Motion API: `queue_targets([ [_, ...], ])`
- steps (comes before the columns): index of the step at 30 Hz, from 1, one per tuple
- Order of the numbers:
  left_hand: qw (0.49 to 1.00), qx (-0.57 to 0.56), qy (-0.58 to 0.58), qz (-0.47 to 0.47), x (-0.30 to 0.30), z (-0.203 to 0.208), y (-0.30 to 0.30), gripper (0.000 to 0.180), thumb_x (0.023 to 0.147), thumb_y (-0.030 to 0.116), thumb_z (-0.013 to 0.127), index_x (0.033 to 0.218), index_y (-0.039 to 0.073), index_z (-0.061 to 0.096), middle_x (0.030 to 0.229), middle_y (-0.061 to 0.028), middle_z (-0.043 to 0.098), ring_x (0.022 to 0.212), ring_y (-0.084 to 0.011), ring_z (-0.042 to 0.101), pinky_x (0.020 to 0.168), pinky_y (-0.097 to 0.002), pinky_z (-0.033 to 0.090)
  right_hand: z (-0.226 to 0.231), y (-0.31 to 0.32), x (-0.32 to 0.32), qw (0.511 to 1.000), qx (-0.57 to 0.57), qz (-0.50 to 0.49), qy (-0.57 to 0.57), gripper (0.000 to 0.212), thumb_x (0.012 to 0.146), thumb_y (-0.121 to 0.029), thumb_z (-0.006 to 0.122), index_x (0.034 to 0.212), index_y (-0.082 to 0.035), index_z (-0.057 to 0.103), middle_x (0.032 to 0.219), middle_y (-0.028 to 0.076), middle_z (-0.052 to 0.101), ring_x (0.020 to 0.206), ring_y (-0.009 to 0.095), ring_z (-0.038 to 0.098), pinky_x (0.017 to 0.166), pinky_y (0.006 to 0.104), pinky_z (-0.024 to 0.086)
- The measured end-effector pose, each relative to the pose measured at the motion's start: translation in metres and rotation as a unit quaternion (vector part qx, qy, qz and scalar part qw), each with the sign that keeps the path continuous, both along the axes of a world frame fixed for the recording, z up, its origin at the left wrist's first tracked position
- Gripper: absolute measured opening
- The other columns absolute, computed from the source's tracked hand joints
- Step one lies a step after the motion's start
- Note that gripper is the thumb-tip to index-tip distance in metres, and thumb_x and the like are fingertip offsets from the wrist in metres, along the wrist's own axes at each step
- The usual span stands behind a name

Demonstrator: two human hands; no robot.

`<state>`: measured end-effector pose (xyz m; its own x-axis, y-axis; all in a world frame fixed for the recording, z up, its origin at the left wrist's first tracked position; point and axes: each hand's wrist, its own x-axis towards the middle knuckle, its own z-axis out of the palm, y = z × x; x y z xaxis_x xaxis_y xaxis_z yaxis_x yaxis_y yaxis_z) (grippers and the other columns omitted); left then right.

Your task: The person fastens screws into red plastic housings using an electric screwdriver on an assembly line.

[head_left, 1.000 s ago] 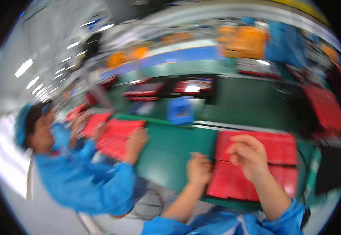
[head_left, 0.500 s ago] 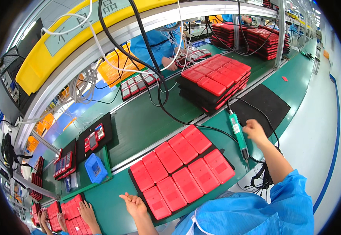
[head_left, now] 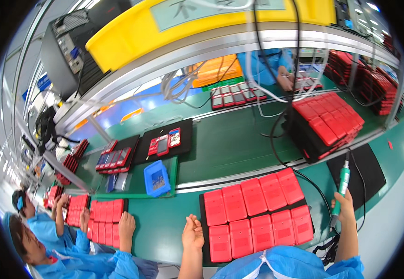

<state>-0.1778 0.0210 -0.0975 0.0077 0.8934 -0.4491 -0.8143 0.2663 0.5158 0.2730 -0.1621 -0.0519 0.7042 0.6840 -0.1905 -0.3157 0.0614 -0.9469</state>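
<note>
My right hand [head_left: 344,208] is wrapped round a green-and-white electric screwdriver [head_left: 344,181], its tip pointing down at the right of the bench. To the left, my left hand [head_left: 193,232] hovers by the edge of a black mat [head_left: 205,239], fingers curled together; whatever they may hold is too small to make out. On that mat lie two rows of red plastic casings [head_left: 252,196], flat side up, between my two hands.
A blue bin of small screws [head_left: 157,179] stands on a green tray beyond my left hand. Stacked red casings [head_left: 329,118] rise at the back right, near a bare black mat [head_left: 367,174]. Black cables hang across the bench. Co-workers [head_left: 78,251] sit at the left.
My right hand has closed round the screwdriver, which now stands more upright. The left hand's extended finger has curled in. The whole view has swung left.
</note>
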Motion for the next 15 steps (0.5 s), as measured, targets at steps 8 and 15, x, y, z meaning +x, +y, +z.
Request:
queue_targets([
  [8,0.995,-0.014,0.094,-0.008,0.015,0.017,0.008,0.027,0.076,0.031,0.063,0.083,0.008,0.050,0.068,-0.0002,0.051,0.052,-0.0063,0.043,0.037,-0.0140,0.027,0.048,-0.005,-0.007,0.768,0.534,0.211,0.282,0.064,0.084,-0.004,0.045,0.135,-0.026,0.013,0.107,0.010,0.043,0.095,0.018,0.049,0.094,0.0434,0.037],
  [15,0.998,-0.029,0.058,0.009,0.017,0.025,0.005,0.033,0.079,0.036,0.058,0.084,0.006,0.046,0.053,0.0040,0.034,0.043,-0.0052,0.029,0.037,-0.0168,0.020,0.064,0.014,-0.025,0.788,0.518,0.240,0.230,0.051,0.086,0.000,0.033,0.133,-0.015,0.022,0.068,-0.002,0.035,0.051,0.005,0.037,0.060,0.0227,0.039],
])
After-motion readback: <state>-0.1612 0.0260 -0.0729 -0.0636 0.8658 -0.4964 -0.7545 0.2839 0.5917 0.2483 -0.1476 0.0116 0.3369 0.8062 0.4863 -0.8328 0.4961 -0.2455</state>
